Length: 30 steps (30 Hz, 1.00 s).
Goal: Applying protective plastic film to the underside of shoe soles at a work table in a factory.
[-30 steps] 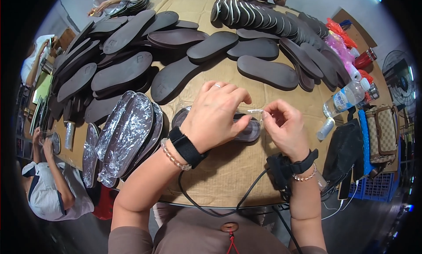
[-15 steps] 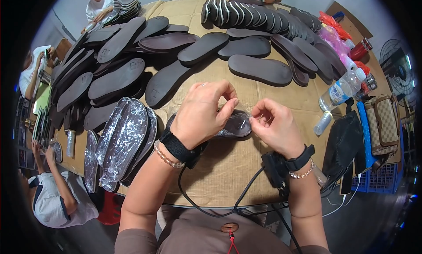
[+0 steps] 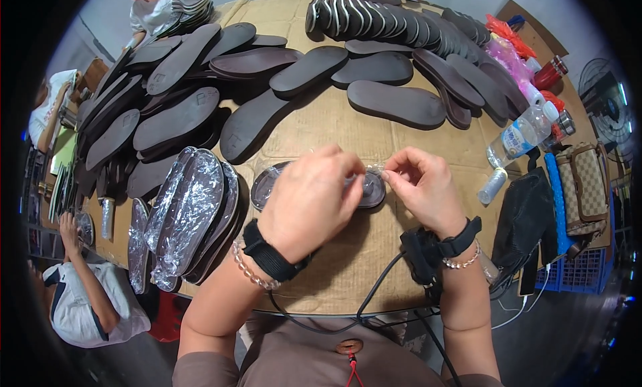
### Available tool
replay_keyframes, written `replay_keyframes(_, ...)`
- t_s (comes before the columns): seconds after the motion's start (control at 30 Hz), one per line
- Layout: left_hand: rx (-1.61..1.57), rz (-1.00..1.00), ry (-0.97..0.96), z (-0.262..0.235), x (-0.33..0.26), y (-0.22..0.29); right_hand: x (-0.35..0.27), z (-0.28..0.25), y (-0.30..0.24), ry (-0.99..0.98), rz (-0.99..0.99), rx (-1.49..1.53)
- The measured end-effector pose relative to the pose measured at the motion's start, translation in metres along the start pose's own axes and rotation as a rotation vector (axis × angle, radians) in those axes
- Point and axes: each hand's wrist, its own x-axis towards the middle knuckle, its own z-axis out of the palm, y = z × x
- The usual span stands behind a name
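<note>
Item, dark sole (image 3: pixel 374 195): lying crosswise on the cardboard-covered table (image 3: pixel 328 286), about midway along and set back from the near edge; its ends are showing on either side of your left hand (image 3: pixel 309 203).

Item, left hand: arching over the sole's middle, thumb and forefinger bending close together; the hand is hiding whatever lies under it, so its hold cannot be told.

Item, right hand (image 3: pixel 422 189): hovering at the sole's right end, thumb and forefinger nearly meeting; they appear to be pinching clear film (image 3: pixel 376 167).

Item, wrapped soles (image 3: pixel 190 213): leaning together by the table's left edge, toward the near left corner, film glinting; judged finished.

Item, bare soles (image 3: pixel 177 119): heaping toward the far left corner and spreading across the middle, no film showing; a standing row of soles (image 3: pixel 374 22) is running along the far edge.

Status, judged: your present sole is being part wrapped, its right end unsettled; bare pieces are far outnumbering wrapped ones.
</note>
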Motion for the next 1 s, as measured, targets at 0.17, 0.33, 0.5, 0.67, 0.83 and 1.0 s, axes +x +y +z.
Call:
replay_keyframes(0.17,-0.023,-0.055,-0.001,0.019,-0.007,0.005,0.001,0.001,0.0,-0.022,0.016,0.031)
replay_keyframes(0.33,-0.027,-0.039,0.069,0.036,-0.003,0.004,0.001,0.001,0.003,-0.03,0.005,0.049)
replay_keyframes(0.5,-0.13,-0.078,0.08,0.047,0.002,-0.006,0.0,0.001,0.0,-0.036,-0.013,0.041)
replay_keyframes(0.67,-0.33,-0.194,0.068,0.049,0.003,-0.01,-0.001,-0.001,-0.004,-0.024,-0.007,0.012)
replay_keyframes(0.83,-0.39,-0.27,0.034,0.04,0.004,-0.009,-0.001,0.0,-0.007,0.001,0.016,-0.02)
replay_keyframes(1.0,-0.446,-0.268,0.038,0.043,0.004,-0.011,0.0,0.003,0.0,-0.011,-0.067,-0.007)
